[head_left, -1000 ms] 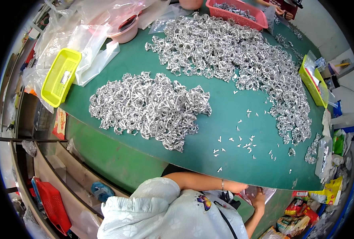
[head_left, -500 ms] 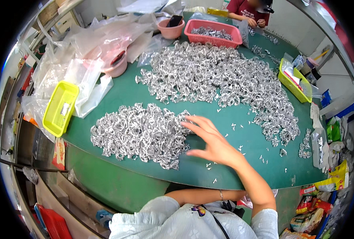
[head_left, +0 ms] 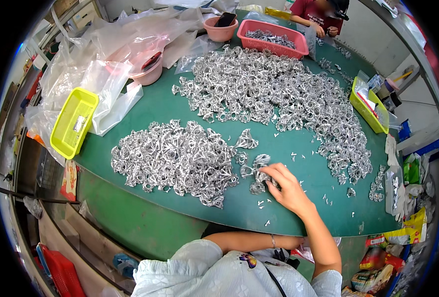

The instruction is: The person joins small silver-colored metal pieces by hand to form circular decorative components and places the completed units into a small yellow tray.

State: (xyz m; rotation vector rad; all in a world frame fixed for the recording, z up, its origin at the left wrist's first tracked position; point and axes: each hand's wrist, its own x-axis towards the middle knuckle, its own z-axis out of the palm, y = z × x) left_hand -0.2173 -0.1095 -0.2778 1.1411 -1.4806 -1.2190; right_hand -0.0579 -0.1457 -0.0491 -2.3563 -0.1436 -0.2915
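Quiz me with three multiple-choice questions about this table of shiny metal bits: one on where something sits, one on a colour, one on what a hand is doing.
1. Where is the yellow basket with the mesh bottom?
A. at the table's left edge
B. in the middle of the table
C. on the floor

2. What colour is the table?
A. white
B. green
C. brown

3. What is the right hand doing?
A. resting flat on bare table
B. holding a phone
C. closing on a small clump of metal pieces

Answers: 1 A, it lies beside the plastic bags at the left rim. 2 B, green shows between the piles. 3 C, its fingers curl onto the clump.
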